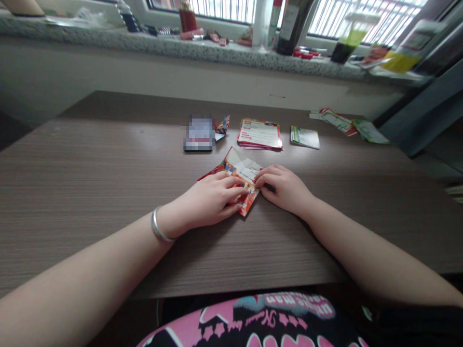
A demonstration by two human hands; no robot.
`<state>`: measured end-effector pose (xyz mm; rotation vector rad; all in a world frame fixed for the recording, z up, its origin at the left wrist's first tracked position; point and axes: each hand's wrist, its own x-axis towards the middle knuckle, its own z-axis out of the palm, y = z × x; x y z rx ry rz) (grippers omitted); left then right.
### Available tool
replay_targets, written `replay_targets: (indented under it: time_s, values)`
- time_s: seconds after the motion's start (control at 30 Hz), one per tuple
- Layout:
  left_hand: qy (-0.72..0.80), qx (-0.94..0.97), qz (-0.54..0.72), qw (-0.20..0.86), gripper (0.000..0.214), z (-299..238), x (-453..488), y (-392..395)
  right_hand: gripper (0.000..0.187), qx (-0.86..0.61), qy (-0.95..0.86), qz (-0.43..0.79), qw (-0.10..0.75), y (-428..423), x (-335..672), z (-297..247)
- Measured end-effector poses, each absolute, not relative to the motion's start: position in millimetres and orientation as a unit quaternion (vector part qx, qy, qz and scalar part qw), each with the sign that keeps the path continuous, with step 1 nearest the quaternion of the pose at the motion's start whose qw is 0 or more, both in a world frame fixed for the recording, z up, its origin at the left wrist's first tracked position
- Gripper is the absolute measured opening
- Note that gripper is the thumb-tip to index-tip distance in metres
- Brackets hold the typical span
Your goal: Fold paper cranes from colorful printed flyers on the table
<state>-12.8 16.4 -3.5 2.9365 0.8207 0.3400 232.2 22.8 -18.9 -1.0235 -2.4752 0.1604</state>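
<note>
A partly folded sheet of printed paper (246, 168), red and orange with a white printed side, lies on the brown table (119, 193). My left hand (213, 198), with a silver bangle at the wrist, rests over its left and lower part. The fingers of that hand are stretched out and press on the sheet. At the sheet's right edge, my right hand (284, 188) is closed, thumb and fingertips pinching the paper. Part of the sheet is hidden under the left hand.
Behind the sheet are a blurred-out phone-like device (199, 134), a small folded paper piece (223, 125), a stack of printed sheets (259, 134) and a green-white paper stack (304, 137). Green and red papers (338, 120) lie far right. Bottles stand along the granite sill (224, 50).
</note>
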Motion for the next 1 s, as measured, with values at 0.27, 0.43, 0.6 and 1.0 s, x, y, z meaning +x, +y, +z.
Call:
replay_targets:
  time_s: [0.27,0.43,0.6,1.0]
  values:
    - [0.277,0.955,0.107,0.008,0.037,-4.6,-11.7,15.3,0.014,-0.371,-0.894,0.072,0.242,24.2,234.0,-18.8]
    - [0.279,0.954,0.107,0.001,0.038,-3.7,-9.6,13.9,0.011,-0.39,-0.88,0.073,0.261,26.2,231.3,-20.2]
    - [0.283,0.953,0.109,0.006,0.039,-3.6,-7.9,13.2,0.01,-0.404,-0.872,0.069,0.266,27.8,226.2,-20.4]
    - [0.283,0.943,0.139,0.105,0.026,-8.3,-8.0,19.0,0.007,-0.448,-0.824,0.115,0.327,35.8,226.3,-25.9]
